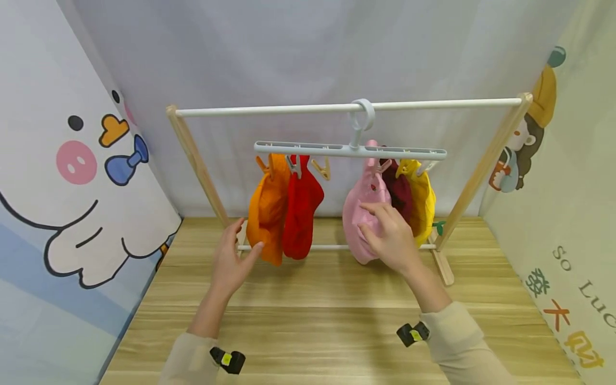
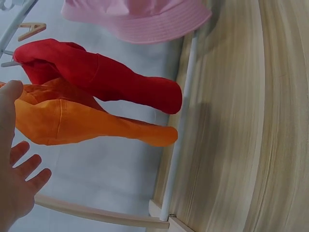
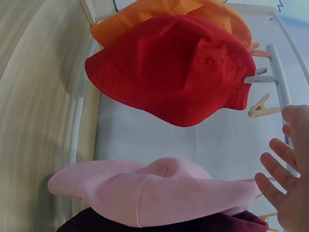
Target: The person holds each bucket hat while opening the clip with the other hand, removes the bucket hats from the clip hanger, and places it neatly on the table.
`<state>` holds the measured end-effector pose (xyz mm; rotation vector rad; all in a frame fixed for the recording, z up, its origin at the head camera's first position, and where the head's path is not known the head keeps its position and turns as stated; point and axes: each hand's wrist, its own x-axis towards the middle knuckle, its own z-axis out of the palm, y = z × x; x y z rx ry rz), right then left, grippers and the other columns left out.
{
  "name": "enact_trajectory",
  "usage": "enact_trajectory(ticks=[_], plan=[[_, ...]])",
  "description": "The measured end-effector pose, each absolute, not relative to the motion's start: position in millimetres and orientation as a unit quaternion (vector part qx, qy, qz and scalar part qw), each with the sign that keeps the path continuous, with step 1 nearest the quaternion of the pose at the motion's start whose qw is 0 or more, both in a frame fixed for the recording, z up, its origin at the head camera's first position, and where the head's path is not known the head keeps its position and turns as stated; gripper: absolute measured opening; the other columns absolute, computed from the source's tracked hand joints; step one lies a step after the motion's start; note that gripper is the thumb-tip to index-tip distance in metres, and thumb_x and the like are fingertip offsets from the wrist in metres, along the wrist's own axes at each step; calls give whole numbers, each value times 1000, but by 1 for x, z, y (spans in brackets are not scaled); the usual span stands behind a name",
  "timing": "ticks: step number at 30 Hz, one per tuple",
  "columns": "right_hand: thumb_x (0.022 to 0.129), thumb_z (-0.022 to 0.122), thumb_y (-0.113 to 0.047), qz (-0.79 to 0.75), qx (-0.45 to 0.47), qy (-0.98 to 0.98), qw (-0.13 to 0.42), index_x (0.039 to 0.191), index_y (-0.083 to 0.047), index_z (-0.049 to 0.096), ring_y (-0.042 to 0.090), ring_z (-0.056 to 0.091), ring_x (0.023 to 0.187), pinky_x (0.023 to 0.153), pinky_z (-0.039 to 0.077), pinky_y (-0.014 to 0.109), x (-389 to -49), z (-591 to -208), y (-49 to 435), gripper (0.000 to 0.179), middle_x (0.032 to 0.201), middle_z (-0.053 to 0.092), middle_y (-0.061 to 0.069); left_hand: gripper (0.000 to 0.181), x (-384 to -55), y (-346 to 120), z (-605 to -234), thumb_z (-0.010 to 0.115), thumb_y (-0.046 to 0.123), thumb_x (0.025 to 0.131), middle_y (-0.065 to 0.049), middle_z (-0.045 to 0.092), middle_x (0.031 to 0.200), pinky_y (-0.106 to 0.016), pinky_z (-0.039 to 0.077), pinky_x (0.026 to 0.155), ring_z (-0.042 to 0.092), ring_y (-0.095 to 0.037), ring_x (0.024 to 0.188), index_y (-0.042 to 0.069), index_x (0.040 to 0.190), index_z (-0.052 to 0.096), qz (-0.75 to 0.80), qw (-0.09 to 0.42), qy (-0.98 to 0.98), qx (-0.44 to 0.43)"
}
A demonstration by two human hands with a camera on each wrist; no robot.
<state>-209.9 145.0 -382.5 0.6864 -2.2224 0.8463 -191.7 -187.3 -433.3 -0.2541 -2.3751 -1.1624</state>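
A grey clip hanger (image 1: 317, 149) hangs by its ring with several bucket hats pegged below. On its left are an orange bucket hat (image 1: 269, 208) and a red bucket hat (image 1: 303, 219). A pink bucket hat (image 1: 355, 235), a maroon one (image 1: 400, 192) and a yellow one (image 1: 424, 208) crowd the right side. My left hand (image 1: 230, 262) is beside the orange hat, thumb and fingers spread, holding nothing. My right hand (image 1: 392, 238) is in front of the pink hat with its fingers apart; the right wrist view shows nothing gripped in the hand (image 3: 289, 179).
The hanger's ring loops over the white rod (image 1: 269, 109) of a wooden-legged rack standing on the wood-grain table (image 1: 308, 321). An unused beige peg (image 1: 321, 168) dangles between the red and pink hats. A lower white bar (image 1: 329, 247) runs behind the hats. Printed cloth walls flank both sides.
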Motion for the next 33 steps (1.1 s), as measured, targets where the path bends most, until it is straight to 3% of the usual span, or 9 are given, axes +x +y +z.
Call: enact_trajectory(ticks=[8, 20, 29, 33], plan=[[77, 69, -12, 327, 270, -844, 329, 110, -5, 63, 22, 58, 89, 77, 49, 38, -212, -385, 137, 34, 103, 62, 9, 65, -199, -181, -427, 68, 29, 81, -12, 49, 130, -44, 42, 93, 47, -30, 116, 7, 136, 40, -416, 241, -871, -98], [78, 70, -16, 328, 281, -843, 321, 110, -7, 63, 20, 59, 92, 73, 51, 37, -216, -385, 124, 33, 101, 62, 10, 61, -207, -174, -423, 68, 22, 81, -19, 52, 124, -48, 44, 90, 49, -32, 114, -2, 131, 43, -429, 268, -855, -116], [77, 72, -14, 332, 299, -837, 317, 110, -5, 63, 20, 57, 92, 82, 48, 33, -225, -383, 113, 35, 97, 62, 8, 58, -212, -171, -417, 64, 23, 84, -16, 53, 124, -45, 46, 88, 52, -29, 110, 1, 133, 43, -445, 255, -852, -102], [80, 70, -17, 320, 298, -845, 307, 112, -6, 62, 19, 57, 91, 80, 49, 32, -229, -378, 105, 35, 98, 62, 8, 54, -214, -171, -415, 64, 22, 84, -14, 58, 117, -42, 48, 82, 55, -27, 103, 5, 132, 45, -457, 257, -847, -92]])
